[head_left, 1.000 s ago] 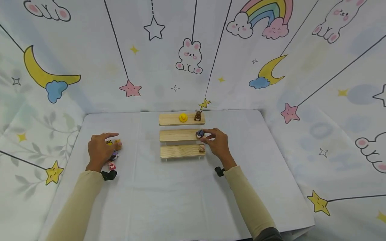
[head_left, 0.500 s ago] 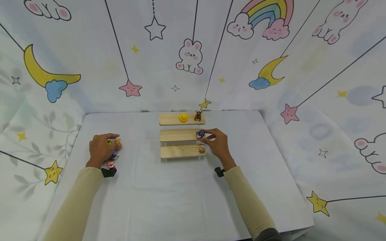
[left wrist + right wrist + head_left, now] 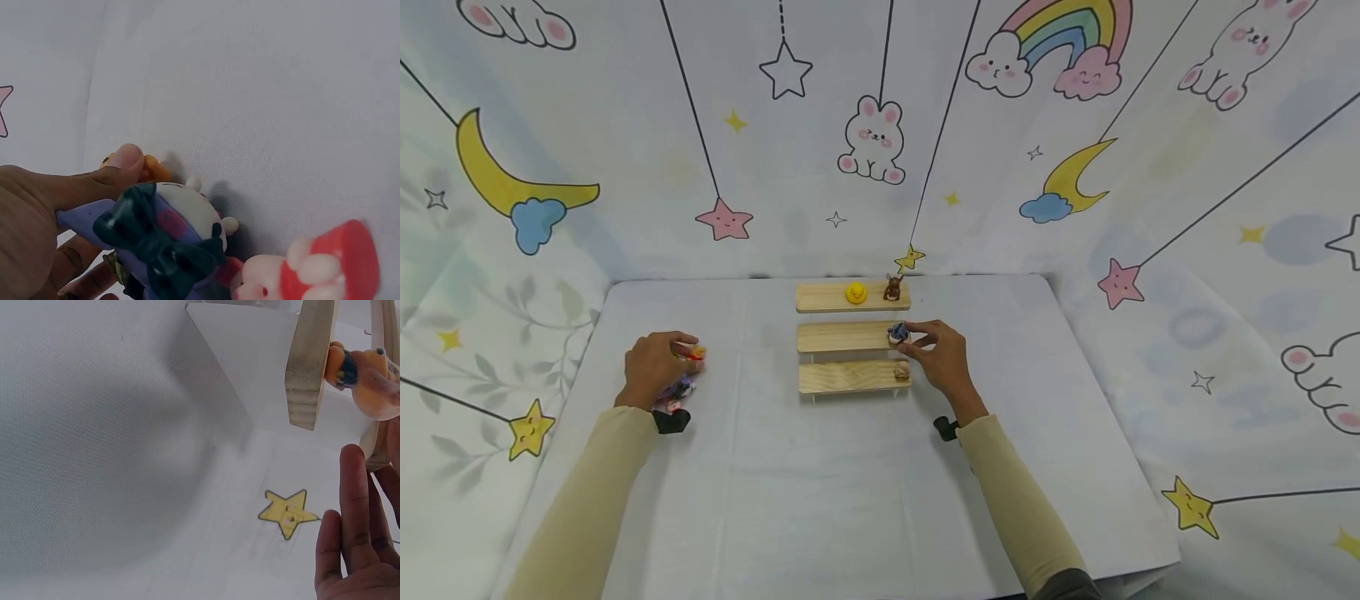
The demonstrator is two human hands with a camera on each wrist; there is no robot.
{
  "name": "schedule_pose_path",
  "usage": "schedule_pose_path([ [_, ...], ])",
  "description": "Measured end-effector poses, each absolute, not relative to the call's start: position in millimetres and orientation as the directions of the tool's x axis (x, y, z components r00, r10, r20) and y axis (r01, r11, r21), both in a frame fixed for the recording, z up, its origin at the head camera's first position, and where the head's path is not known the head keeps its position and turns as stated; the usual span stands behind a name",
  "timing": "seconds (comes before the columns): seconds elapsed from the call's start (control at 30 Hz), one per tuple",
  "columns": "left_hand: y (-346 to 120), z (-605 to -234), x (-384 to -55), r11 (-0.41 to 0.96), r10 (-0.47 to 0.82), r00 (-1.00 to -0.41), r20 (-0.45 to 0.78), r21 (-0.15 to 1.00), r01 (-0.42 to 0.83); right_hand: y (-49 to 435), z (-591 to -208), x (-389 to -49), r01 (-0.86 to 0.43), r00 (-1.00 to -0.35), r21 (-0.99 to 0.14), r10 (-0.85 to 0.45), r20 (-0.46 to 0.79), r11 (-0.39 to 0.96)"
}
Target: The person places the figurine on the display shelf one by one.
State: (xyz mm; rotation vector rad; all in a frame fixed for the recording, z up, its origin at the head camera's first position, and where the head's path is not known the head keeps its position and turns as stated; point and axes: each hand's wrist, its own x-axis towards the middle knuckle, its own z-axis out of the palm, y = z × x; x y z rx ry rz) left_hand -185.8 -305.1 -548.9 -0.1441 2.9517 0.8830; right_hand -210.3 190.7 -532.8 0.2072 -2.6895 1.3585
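My left hand is at the figurine cluster on the left. Its thumb and fingers pinch a small orange figurine, mostly hidden behind the thumb in the left wrist view. Close by lie a purple figurine with a dark green bow and a pink-and-red pig-like figurine. On the right, my right hand pinches a blue-and-white figurine at the right end of the middle wooden shelf. That figurine is out of clear sight in the right wrist view.
A yellow duck and a brown horned figurine stand on the back shelf. An orange figurine with a blue garment sits on the front shelf, at its right end. A white cloth covers the table.
My left hand has edged forward and right, and its fingers have closed on the orange figurine. The right hand has stayed at the blue-and-white figurine.
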Motion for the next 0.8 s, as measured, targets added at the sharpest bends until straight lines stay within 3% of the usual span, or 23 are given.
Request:
schedule_pose_path([
  [0.5, -305.1, -546.0, -186.5, 0.861, -0.026, -0.993, -0.115, 0.502, -0.081, 190.4, -533.3, -210.5, -0.186, -0.981, -0.792, -0.060, 0.186, 0.582],
  [0.8, -301.3, -549.6, -184.7, 0.850, -0.040, -0.999, 0.023, 0.527, -0.022, 189.8, -534.4, -211.5, -0.204, -0.977, -0.785, -0.068, 0.203, 0.585],
])
